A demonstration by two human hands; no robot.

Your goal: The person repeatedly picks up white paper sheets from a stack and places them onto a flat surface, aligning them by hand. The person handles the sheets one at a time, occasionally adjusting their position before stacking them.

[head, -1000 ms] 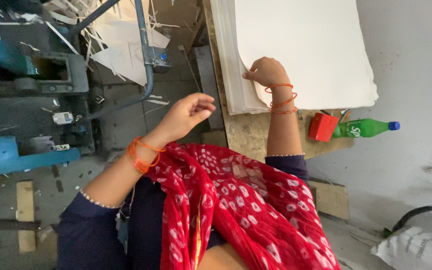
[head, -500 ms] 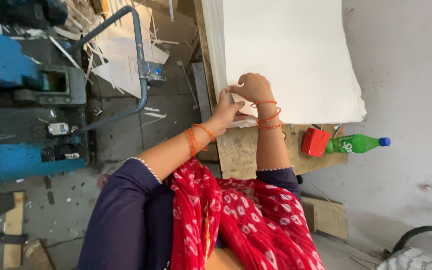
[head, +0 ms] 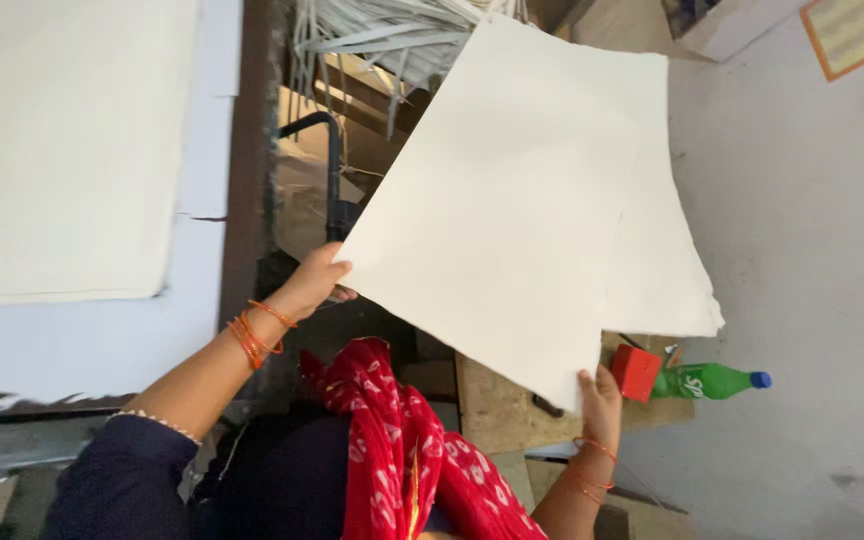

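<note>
STEP: I judge sheet transfer | left hand point(head: 314, 283) and right hand point(head: 600, 398) fingers pinch large off-white paper sheet point(head: 497, 215) | NEXT: needs level carry, stack point(head: 667, 270) beyond right fingertips

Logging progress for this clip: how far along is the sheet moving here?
Done: one pile of sheets already lies on the left surface. In hand: a lifted sheet, held at its corners by the left hand and right hand. Left: the stack on the right holds more sheets.
</note>
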